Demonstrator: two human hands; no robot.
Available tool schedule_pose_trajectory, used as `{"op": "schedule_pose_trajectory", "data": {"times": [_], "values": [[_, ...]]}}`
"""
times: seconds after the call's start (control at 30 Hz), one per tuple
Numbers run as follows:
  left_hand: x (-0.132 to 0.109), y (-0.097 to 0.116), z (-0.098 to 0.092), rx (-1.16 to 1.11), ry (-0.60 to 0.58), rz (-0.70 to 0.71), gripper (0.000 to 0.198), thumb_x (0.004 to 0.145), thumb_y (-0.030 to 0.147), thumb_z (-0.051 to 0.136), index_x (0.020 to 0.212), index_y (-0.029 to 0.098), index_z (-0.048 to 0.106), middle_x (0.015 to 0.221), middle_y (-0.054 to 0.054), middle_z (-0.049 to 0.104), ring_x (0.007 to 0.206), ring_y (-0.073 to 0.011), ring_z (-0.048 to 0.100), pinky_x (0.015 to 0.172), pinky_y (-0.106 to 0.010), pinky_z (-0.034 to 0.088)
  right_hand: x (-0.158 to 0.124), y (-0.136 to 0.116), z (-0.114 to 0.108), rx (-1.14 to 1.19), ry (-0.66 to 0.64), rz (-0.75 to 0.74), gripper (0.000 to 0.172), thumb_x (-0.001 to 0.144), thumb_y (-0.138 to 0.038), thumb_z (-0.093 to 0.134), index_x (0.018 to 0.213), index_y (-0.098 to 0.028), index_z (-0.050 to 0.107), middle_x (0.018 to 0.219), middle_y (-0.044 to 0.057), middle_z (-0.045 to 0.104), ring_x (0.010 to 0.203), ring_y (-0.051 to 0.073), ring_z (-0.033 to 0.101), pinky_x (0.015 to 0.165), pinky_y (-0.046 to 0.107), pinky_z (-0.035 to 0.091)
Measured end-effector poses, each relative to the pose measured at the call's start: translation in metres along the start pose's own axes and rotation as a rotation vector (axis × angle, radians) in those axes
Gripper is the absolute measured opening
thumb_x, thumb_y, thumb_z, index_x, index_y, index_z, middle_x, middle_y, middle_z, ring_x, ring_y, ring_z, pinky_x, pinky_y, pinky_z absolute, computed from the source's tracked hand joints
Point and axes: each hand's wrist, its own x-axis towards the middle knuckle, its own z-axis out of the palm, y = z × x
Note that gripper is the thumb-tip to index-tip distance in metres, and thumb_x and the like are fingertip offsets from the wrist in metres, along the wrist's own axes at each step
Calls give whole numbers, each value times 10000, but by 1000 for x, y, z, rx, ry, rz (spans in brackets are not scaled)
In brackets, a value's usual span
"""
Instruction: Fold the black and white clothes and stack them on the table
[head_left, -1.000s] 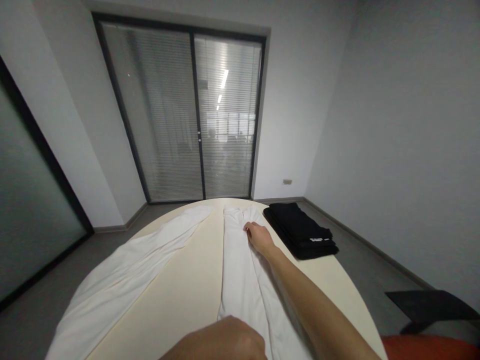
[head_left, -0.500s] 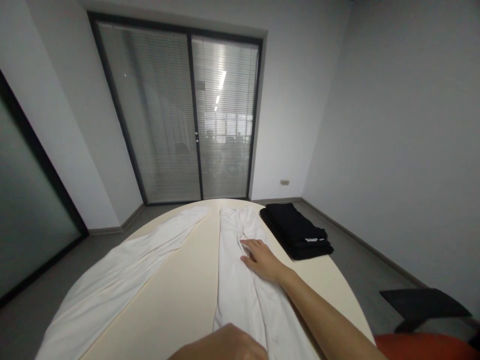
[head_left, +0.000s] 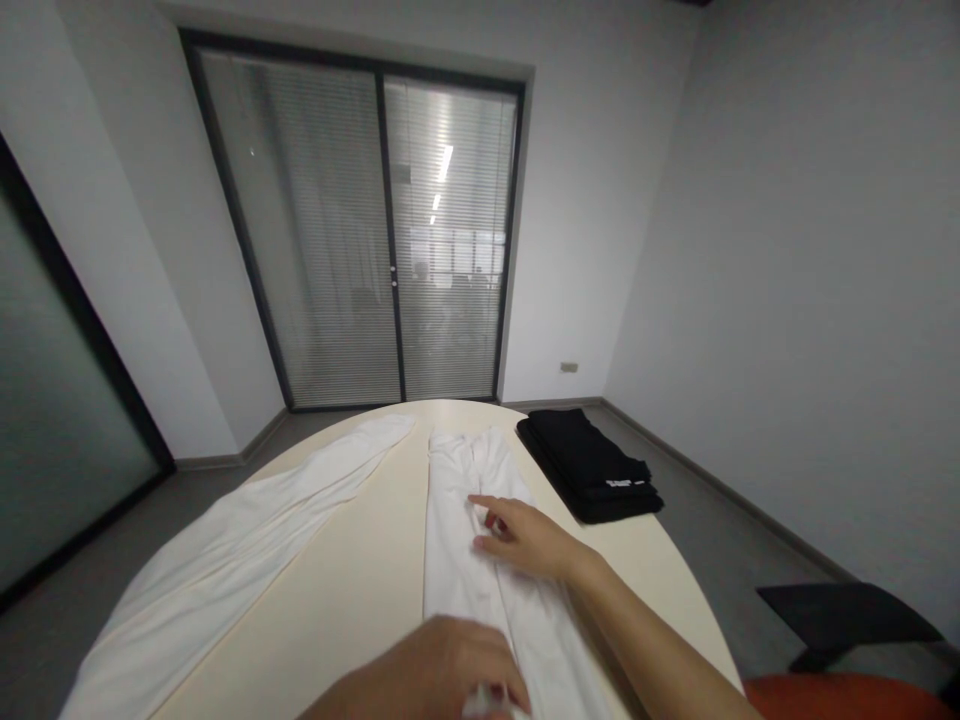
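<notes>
A white garment (head_left: 457,560) lies over the table, with two long parts like trouser legs pointing away from me. One long part stretches along the left rim, the other lies in the middle with a lengthwise crease. My right hand (head_left: 529,538) rests on the middle part, its index finger extended and other fingers curled towards the thumb, a fold of the white cloth between them. Close to me, at the bottom of the view, my left hand (head_left: 442,665) is closed, with a bit of white cloth showing in its fingers. Its fingertips are partly blurred.
A stack of folded black clothes (head_left: 589,465) with small white print sits at the right edge of the round cream table (head_left: 352,560). A chair with a red seat (head_left: 847,695) and black armrest (head_left: 847,612) stands at right. Glass doors (head_left: 390,240) with blinds are beyond.
The middle part of the garment has slid slightly towards me and to the left. My right hand has drawn back a little and curled its fingers. White cloth now shows in my left hand.
</notes>
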Motion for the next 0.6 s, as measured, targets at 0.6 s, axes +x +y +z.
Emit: {"op": "schedule_pose_trajectory", "data": {"times": [0.6], "values": [[2,-40,-19,280,26,-270,904,794,500,699,1552,311,243,1632,-138,56,1471,-454,3,1123,-732,78,158,32,-1,-283,283,293,314,939,-258,515,1226,-202,631,1152,95,691,1120,218,592,934,290,415]]}}
